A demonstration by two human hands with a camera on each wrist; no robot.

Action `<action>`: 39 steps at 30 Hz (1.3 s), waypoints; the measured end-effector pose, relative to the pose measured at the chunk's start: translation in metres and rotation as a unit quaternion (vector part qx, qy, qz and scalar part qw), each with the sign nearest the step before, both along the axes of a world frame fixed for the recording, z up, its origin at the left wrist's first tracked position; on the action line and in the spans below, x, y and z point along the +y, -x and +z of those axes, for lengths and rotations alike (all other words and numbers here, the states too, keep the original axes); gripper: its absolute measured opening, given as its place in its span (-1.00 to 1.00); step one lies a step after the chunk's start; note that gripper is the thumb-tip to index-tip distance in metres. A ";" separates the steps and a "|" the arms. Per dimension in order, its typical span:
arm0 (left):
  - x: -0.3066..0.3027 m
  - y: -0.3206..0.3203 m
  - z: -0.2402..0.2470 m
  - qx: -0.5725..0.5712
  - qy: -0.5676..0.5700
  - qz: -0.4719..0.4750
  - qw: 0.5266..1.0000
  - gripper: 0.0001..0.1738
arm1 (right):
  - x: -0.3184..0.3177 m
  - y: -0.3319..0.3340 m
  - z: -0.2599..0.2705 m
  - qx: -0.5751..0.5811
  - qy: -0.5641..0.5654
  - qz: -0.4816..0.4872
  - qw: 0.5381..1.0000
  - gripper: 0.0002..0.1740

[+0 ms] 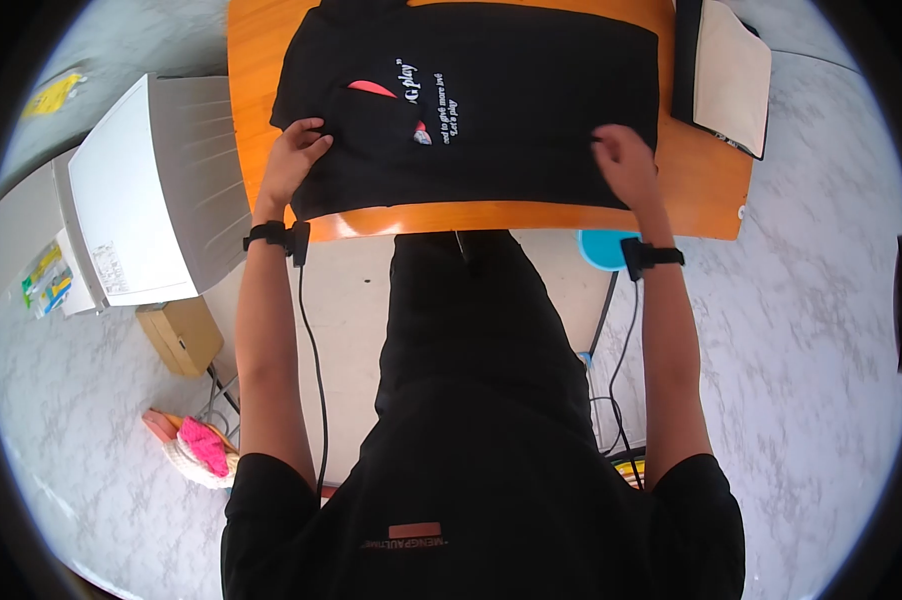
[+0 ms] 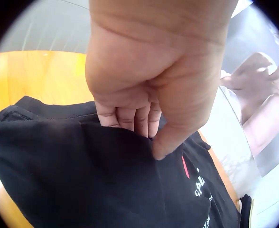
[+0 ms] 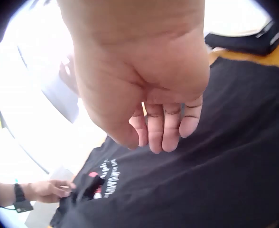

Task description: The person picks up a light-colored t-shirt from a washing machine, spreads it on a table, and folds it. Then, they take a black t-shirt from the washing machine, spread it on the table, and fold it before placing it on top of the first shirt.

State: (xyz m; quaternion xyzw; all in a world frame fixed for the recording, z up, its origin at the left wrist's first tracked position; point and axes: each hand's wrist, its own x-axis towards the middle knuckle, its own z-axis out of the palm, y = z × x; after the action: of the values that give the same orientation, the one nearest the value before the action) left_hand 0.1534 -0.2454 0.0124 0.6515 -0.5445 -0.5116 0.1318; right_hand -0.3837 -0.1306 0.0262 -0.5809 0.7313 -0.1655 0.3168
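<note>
Shirt (image 1: 551, 120), 12 o'clock in head view: black, with white lettering (image 1: 454, 115) and red print (image 1: 372, 88). Table (image 1: 706, 195): orange. Basin (image 1: 603, 252): light blue. Floor (image 1: 821, 300), 3 o'clock: white, grey marbling.

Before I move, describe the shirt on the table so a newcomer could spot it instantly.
Find the orange table at the top of the head view. Spread across it lies a black shirt, pinched by the left hand. White lettering and a red patch set it apart from the cream-and-black item at the table's right.
</note>
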 end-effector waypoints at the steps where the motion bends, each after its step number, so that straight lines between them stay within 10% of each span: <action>1: -0.001 0.002 0.001 -0.002 0.002 0.001 1.000 -0.54 | -0.018 -0.031 0.012 -0.055 -0.035 0.044 0.997 -0.75; 6: 0.002 -0.007 -0.010 0.117 -0.006 -0.022 0.993 -0.48 | -0.106 -0.170 0.006 -0.165 0.005 0.219 0.962 -0.76; 14: 0.025 -0.012 -0.002 0.121 0.056 0.037 0.990 -0.51 | -0.190 -0.321 -0.040 -0.019 0.149 0.306 0.940 -0.64; 16: 0.033 -0.024 -0.002 0.078 0.022 0.088 0.993 -0.52 | -0.207 -0.326 -0.043 0.075 0.070 0.386 0.917 -0.67; 23: 0.064 -0.040 0.007 -0.038 -0.053 0.065 0.996 -0.59 | -0.222 -0.298 -0.057 -0.247 -0.089 0.353 0.898 -0.82; 39: 0.085 -0.044 0.006 -0.053 -0.087 0.091 0.991 -0.72 | -0.193 -0.252 -0.040 -0.097 -0.099 0.308 0.941 -0.41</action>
State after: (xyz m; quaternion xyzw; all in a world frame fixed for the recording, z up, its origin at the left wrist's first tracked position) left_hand 0.1977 -0.1606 0.0184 0.7338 -0.4427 -0.5071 0.0917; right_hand -0.1314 -0.3233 -0.0134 -0.7247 0.4949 -0.0425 0.4777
